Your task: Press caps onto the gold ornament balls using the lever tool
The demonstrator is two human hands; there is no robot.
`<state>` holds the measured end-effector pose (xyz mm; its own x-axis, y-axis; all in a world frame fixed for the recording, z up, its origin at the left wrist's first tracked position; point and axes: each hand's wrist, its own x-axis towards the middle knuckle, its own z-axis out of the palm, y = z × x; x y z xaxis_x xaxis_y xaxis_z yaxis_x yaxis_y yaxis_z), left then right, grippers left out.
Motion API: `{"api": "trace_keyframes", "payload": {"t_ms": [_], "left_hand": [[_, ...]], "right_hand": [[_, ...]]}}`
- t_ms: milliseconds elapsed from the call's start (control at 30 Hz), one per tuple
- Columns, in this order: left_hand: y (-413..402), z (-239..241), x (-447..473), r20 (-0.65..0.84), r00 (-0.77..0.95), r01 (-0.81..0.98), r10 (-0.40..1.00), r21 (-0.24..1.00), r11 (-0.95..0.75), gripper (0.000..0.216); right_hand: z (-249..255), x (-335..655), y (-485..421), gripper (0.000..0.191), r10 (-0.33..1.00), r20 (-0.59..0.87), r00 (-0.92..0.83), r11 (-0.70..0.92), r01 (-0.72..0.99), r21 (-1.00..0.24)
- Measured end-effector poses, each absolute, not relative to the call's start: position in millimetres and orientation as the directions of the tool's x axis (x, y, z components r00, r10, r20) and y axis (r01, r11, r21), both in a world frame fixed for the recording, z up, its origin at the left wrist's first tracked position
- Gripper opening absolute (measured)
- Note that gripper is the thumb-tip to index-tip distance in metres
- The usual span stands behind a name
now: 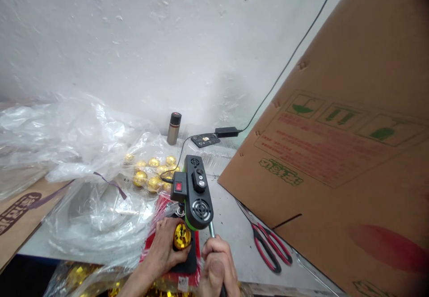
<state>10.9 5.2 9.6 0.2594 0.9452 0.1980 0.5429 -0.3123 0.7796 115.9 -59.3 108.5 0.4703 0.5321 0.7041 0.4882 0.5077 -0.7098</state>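
My left hand (166,244) has its fingers wrapped round a shiny gold faceted ball (182,236), held over the black base (187,261) of a small bench machine. Above the ball stands the machine's black head (199,192), with round vents and a red switch (178,186) on its side box. My right hand (217,268) is closed round the lever handle (212,231), whose metal rod runs up to the head. Several more gold balls (153,182) lie behind the machine, partly under clear plastic. A red sheet (196,279) shows beneath the base.
A large cardboard box (335,154) leans in on the right, with red-handled scissors (271,245) beside it. Clear plastic bags (97,216) cover the left. At the back are a flask (173,129), a power adapter (227,131) with its cable, and a black patterned panel (205,140).
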Motion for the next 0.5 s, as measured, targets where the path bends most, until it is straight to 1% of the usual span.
{"api": "trace_keyframes", "payload": {"t_ms": [100,267,500], "left_hand": [[5.7,12.1,11.3,0.177,0.275,0.553,0.945,0.775,-0.306,0.035],[6.1,12.1,11.5,0.178,0.280,0.560,0.943,0.768,-0.311,0.037],[5.9,9.1,13.2,0.226,0.262,0.564,0.938,0.753,-0.339,0.037]], "right_hand": [[103.1,116.0,-56.2,0.039,0.512,0.709,0.484,0.511,0.492,-0.705],[96.6,121.9,-46.0,0.041,0.391,0.818,0.422,0.584,0.573,-0.575],[94.8,123.4,-43.7,0.040,0.404,0.822,0.401,0.592,0.571,-0.569]]}}
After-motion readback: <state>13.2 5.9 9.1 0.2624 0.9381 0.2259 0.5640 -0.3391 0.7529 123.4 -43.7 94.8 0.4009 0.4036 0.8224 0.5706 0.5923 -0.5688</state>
